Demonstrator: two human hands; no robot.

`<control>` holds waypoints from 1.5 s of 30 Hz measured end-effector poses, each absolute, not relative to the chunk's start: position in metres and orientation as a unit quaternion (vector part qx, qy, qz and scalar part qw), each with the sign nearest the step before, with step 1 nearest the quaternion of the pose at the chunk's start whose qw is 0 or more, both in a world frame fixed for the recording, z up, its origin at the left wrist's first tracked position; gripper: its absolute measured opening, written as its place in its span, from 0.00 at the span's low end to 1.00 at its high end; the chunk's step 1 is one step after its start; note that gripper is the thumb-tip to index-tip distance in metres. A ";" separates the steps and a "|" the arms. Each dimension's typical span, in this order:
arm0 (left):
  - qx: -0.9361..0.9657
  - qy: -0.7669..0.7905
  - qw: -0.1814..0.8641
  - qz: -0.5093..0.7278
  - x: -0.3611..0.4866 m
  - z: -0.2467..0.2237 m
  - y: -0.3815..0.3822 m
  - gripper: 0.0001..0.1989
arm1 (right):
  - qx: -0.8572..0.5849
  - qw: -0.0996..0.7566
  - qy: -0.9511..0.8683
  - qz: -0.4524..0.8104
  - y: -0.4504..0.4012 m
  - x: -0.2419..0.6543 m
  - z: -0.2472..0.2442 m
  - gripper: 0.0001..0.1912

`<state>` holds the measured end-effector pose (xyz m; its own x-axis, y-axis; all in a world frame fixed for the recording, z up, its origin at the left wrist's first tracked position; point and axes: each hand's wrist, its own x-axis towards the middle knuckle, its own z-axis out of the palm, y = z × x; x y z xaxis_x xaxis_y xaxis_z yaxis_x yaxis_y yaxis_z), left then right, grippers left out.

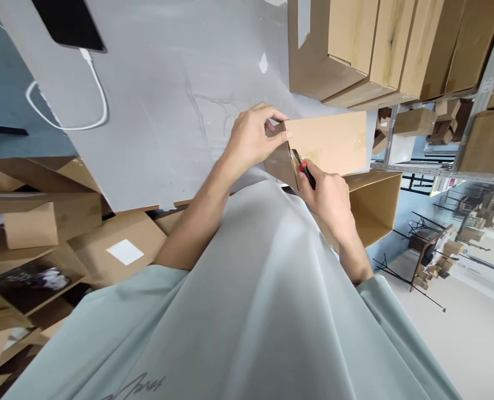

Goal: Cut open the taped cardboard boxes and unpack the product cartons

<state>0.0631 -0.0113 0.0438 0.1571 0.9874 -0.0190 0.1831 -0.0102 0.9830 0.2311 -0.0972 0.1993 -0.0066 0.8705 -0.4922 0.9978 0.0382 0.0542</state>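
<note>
Smooth grey tabletop point(146, 83), bearing box | Rectangular brown cardboard box point(334, 139), near front edge | Left hand point(249, 136): fingers clamped on box corner | Right hand point(330, 200): fingers closed around red-and-black utility knife point(307, 172), tip at box edge | Technique: shallow blade, left fingers clear.

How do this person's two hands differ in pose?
The left hand reaches out, thumb and fingers pinching an edge of the cardboard box; the right hand curls round a black and red cutter. The left touches the box directly, while the right brings the cutter to it. Both are bare.
</note>
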 end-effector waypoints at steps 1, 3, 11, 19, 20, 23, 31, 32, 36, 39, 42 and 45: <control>0.575 0.498 0.496 0.417 0.064 0.041 -0.011 0.10 | 0.677 0.210 0.688 -0.155 -0.097 0.227 0.201 0.25; 0.565 0.483 0.504 0.440 0.066 0.035 -0.012 0.11 | 0.676 0.221 0.686 -0.154 -0.095 0.221 0.205 0.24; 0.563 0.465 0.504 0.462 0.070 0.022 -0.011 0.16 | 0.673 0.221 0.691 -0.146 -0.092 0.216 0.208 0.22; 0.559 0.477 0.506 0.451 0.070 0.025 -0.012 0.15 | 0.702 0.261 0.651 -0.126 -0.091 0.190 0.205 0.23; 0.558 0.479 0.506 0.451 0.070 0.026 -0.012 0.15 | 0.704 0.262 0.649 -0.121 -0.089 0.187 0.203 0.23; 0.552 0.483 0.504 0.456 0.071 0.025 -0.013 0.16 | 0.690 0.261 0.665 -0.115 -0.084 0.183 0.202 0.22; 0.544 0.497 0.500 0.454 0.076 0.028 -0.021 0.19 | 0.625 0.369 0.666 -0.172 -0.100 0.204 0.215 0.20; 0.549 0.501 0.496 0.449 0.077 0.030 -0.022 0.20 | 0.627 0.367 0.665 -0.173 -0.104 0.205 0.215 0.20; 0.561 0.517 0.471 0.443 0.075 0.033 -0.027 0.20 | 0.635 0.342 0.670 -0.177 -0.120 0.211 0.220 0.20; 0.555 0.510 0.472 0.457 0.074 0.033 -0.031 0.17 | 0.653 0.269 0.685 -0.177 -0.126 0.238 0.229 0.20; 0.540 0.510 0.474 0.473 0.078 0.031 -0.037 0.18 | 0.724 0.147 0.663 -0.119 -0.111 0.299 0.220 0.23; 0.526 0.543 0.431 0.493 0.088 0.031 -0.045 0.22 | 0.795 0.035 0.605 -0.015 -0.074 0.381 0.185 0.26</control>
<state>0.0881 -0.0455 0.0305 -0.0755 0.9959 0.0504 0.1452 -0.0390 0.9886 0.3814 -0.0743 0.1847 0.2667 0.9615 -0.0662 0.9636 -0.2647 0.0369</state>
